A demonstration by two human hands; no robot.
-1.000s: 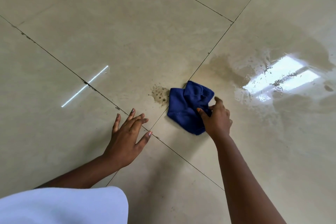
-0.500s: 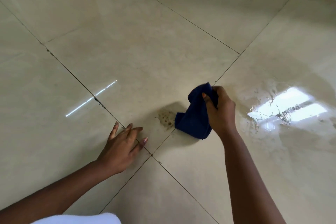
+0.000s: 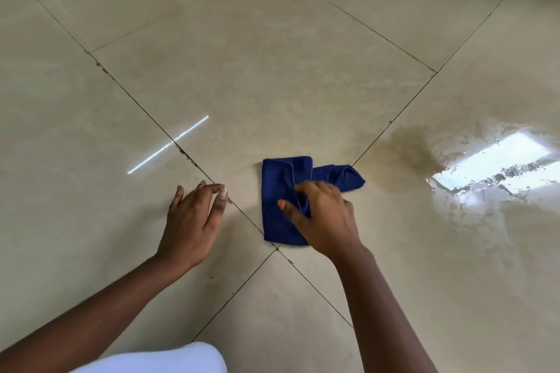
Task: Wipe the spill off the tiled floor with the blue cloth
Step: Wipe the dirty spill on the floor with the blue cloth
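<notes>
One blue cloth (image 3: pixel 286 194) lies flat on the tiled floor (image 3: pixel 272 70), bunched into loose folds, with its lower corner just at the point where four tiles meet and one fold reaching out to the right along a grout line (image 3: pixel 394 121). The right hand (image 3: pixel 321 218) presses down on top of the cloth, its fingers (image 3: pixel 306 191) curled and pinching a ridge of the fabric, the thumb (image 3: pixel 288 206) stretched left across the blue surface, so the hand grips the cloth against the floor. No brown spot shows beside the cloth; whether any spill sits under it cannot be told. To the right of the cloth, apart from it, a dull brownish smear (image 3: pixel 409 145) stains the tile, and further right a wet film (image 3: pixel 472 191) spreads wide, with dark specks in it and a bright window reflection (image 3: pixel 497 160) lying across it. The left hand (image 3: pixel 194 221) rests near the cloth on its left side without touching it, open and holding nothing, fingers slightly bent with the tips near a diagonal grout line. A thin streak of reflected light (image 3: pixel 168 145) crosses that same line further up. Both bare forearms come in from the bottom edge, and a piece of white clothing (image 3: pixel 157 359) shows between them at the very bottom.
</notes>
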